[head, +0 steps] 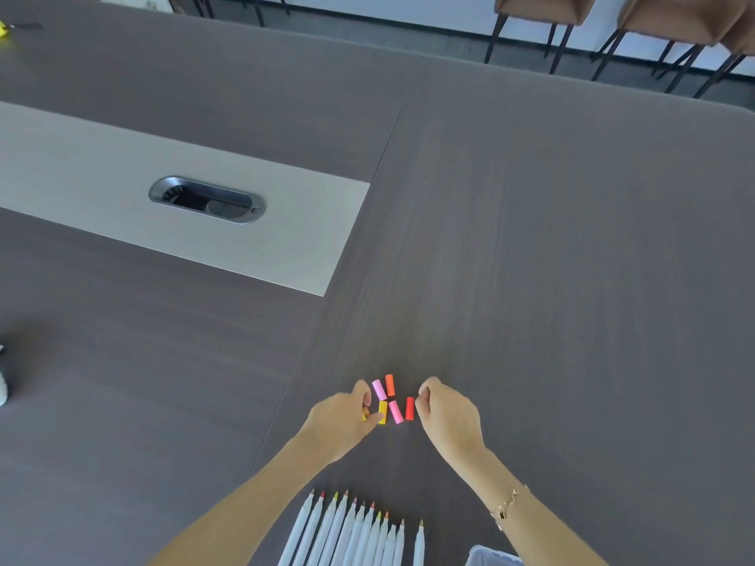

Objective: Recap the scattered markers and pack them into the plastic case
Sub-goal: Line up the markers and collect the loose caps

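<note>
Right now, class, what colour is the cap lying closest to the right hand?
Red: the cap beside the right hand, in the head view.

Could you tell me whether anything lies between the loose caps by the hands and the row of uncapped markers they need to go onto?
Nothing visible does. The caps lie between the left hand and right hand, and bare table separates them from the uncapped markers nearer the person.
</note>
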{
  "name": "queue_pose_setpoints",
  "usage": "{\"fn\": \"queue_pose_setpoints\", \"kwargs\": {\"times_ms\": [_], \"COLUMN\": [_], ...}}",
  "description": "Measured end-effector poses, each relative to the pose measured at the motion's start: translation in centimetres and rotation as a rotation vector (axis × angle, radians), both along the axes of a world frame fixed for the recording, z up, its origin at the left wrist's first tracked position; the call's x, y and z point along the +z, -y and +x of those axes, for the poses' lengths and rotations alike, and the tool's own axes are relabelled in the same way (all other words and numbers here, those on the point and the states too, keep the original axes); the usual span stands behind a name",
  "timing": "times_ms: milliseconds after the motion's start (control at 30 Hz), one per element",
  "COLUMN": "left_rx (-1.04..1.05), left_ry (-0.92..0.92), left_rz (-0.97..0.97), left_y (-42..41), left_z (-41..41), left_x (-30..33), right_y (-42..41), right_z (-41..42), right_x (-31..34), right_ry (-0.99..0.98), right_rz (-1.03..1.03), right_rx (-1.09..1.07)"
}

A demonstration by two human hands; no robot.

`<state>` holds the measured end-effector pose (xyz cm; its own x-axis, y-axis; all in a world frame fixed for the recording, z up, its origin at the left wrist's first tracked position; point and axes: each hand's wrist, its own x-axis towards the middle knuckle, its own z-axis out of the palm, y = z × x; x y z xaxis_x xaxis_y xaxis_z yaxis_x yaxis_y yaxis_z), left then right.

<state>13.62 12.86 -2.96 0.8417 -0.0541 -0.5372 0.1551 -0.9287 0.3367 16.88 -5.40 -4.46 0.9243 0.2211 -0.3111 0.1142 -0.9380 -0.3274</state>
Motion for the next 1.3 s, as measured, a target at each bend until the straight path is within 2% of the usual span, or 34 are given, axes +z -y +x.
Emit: {"fn": "queue_pose_setpoints", "kwargs": {"times_ms": [100,267,400,500,567,733,800,867,933,1067,1167,1300], "left_rx": [0.194,0.197,0.016,-0.097,-0.043,0.206,0.242,0.188,0.050,-0.263,-0.356,-0.429], "left_ry": [-0.052,-0.057,0.023,0.044,0.048,0.113,0.129,0.141,0.151,0.120,0.104,0.096], "left_rz": [-0.077,-0.055,0.151,0.258,0.231,0.071,-0.004,-0.068,-0.070,0.003,0.025,0.023], "left_y": [1.1,2.0,1.7,1.1,0.4,-1.2,-1.3,-1.2,-1.1,-0.8,-0.6,-0.8], "left_z": [-0.1,0.3,0.4,0.2,0.4,1.4,2.1,2.9,3.5,4.1,4.6,4.8], "left_x": [-0.5,-0.9,-0.9,-0.7,-0.5,0.2,0.5,1.0,1.3,1.1,1.1,0.3], "right_y": [-0.4,-0.3,-1.6,-2.8,-3.1,-2.3,-1.9,-1.5,-0.9,0.2,0.1,-1.3], "right_z": [-0.1,-0.1,0.2,0.1,-0.7,-1.5,-2.0,-2.2,-2.4,-2.7,-3.7,-3.2], "right_x": [0.0,0.1,0.1,0.6,-0.2,-0.4,-0.6,-0.5,-0.7,-0.9,-0.8,-0.5], "right_ry": [-0.024,-0.065,-0.094,-0.033,-0.032,0.032,0.080,0.118,0.190,0.080,0.026,0.091], "right_rz": [-0.020,-0.147,-0.213,-0.246,-0.304,-0.319,-0.340,-0.406,-0.380,-0.228,-0.185,-0.121], "right_rx": [-0.003,0.019,0.070,0.133,0.233,0.310,0.347,0.353,0.354,0.245,0.309,0.199]}}
